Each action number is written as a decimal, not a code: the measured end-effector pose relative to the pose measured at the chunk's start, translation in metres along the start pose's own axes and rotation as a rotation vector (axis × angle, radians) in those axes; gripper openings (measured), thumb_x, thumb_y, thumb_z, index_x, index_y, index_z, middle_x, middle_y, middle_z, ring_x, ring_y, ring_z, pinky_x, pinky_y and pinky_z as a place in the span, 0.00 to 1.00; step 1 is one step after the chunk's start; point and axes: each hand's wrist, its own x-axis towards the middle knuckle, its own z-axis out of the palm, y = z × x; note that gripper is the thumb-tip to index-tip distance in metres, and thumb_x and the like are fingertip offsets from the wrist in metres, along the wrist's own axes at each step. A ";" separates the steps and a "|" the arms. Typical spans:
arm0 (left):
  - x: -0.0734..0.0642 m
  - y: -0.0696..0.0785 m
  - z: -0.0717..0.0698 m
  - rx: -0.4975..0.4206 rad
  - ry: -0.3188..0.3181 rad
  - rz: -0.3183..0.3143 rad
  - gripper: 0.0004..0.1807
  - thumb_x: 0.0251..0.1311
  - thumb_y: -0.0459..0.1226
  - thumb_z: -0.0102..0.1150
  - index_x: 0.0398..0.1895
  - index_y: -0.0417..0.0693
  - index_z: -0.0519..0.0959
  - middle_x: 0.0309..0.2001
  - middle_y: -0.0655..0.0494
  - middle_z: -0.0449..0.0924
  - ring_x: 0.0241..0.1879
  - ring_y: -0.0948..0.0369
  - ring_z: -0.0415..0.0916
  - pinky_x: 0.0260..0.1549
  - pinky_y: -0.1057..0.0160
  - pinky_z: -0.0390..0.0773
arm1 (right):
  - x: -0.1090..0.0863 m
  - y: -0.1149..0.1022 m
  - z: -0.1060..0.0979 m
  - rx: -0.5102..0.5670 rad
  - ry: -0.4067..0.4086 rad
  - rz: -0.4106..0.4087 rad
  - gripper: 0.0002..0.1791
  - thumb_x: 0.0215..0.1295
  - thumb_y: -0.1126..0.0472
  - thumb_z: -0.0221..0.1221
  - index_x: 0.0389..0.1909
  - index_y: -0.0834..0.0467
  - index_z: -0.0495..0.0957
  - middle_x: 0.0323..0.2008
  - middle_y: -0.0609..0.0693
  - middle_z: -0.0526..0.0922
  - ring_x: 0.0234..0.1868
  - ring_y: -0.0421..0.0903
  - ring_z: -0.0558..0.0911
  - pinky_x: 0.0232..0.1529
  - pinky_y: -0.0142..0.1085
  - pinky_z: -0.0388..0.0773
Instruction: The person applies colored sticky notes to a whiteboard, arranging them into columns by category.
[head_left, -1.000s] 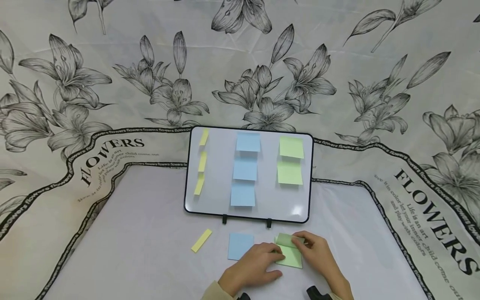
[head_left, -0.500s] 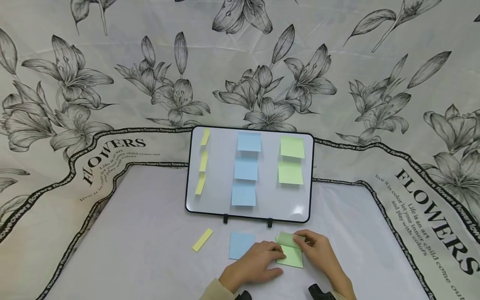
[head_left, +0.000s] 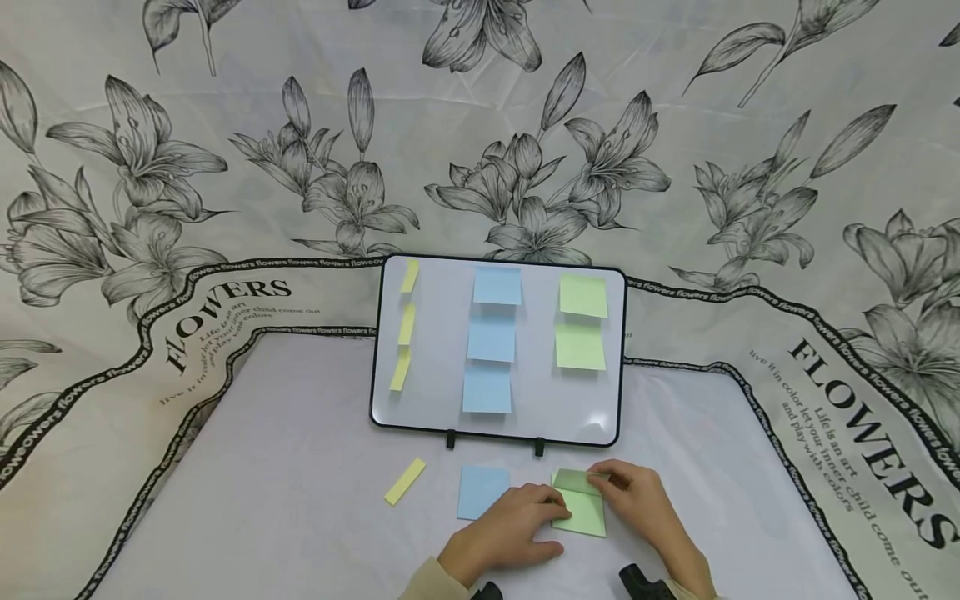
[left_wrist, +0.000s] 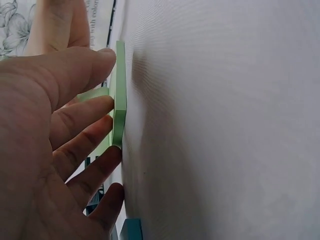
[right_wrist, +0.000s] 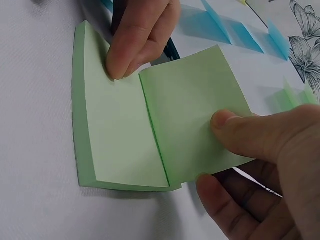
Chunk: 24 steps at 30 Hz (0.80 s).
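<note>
A green sticky note pad (head_left: 581, 515) lies on the white cloth in front of the whiteboard. My left hand (head_left: 513, 525) rests at its left side, fingertips (right_wrist: 117, 70) pressing on the pad's top sheet in the right wrist view. The left thumb (left_wrist: 102, 62) is by the pad's edge. My right hand (head_left: 637, 500) pinches the top green sticky note (right_wrist: 192, 117) between thumb and fingers. That note is folded back and still joined to the pad along one line. A blue sticky note pad (head_left: 480, 492) lies partly behind my left hand.
A black-framed whiteboard (head_left: 540, 400) stands behind on small black feet. It carries three yellow strips (head_left: 407, 325), three blue notes (head_left: 491, 337) and two green notes (head_left: 581, 346). A narrow yellow sticky pad (head_left: 405, 482) lies on the cloth at left. Floral fabric (head_left: 510, 167) hangs behind.
Both hands stay nearly in place. The folded-back green note appears slightly narrower in the head view than a second ago, still pinched by my right hand.
</note>
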 end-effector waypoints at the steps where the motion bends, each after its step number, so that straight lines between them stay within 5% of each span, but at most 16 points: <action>1: 0.000 0.000 0.000 0.000 -0.004 -0.004 0.23 0.68 0.51 0.64 0.63 0.58 0.81 0.62 0.65 0.77 0.64 0.67 0.72 0.62 0.65 0.74 | 0.001 0.000 0.000 0.000 0.005 -0.018 0.05 0.59 0.67 0.72 0.33 0.53 0.89 0.30 0.44 0.89 0.28 0.29 0.77 0.29 0.30 0.77; 9: -0.001 -0.001 0.001 -0.027 -0.034 -0.022 0.24 0.67 0.52 0.64 0.64 0.60 0.80 0.63 0.67 0.75 0.65 0.67 0.71 0.63 0.65 0.73 | 0.012 0.004 -0.002 -0.025 0.031 -0.106 0.07 0.57 0.69 0.72 0.32 0.55 0.88 0.29 0.45 0.89 0.28 0.27 0.77 0.28 0.30 0.78; 19: 0.000 0.000 -0.002 -0.026 -0.060 -0.026 0.25 0.67 0.55 0.64 0.64 0.60 0.81 0.62 0.68 0.76 0.63 0.69 0.71 0.61 0.66 0.74 | 0.026 0.006 -0.012 -0.038 -0.004 -0.039 0.03 0.63 0.66 0.70 0.36 0.57 0.89 0.33 0.48 0.90 0.33 0.35 0.83 0.33 0.32 0.82; 24: 0.002 -0.002 -0.002 -0.024 -0.061 -0.029 0.25 0.66 0.56 0.64 0.63 0.61 0.81 0.61 0.69 0.76 0.62 0.69 0.71 0.60 0.67 0.74 | 0.034 0.006 -0.018 -0.048 0.092 -0.072 0.03 0.63 0.68 0.69 0.37 0.61 0.88 0.33 0.51 0.90 0.31 0.32 0.80 0.31 0.30 0.80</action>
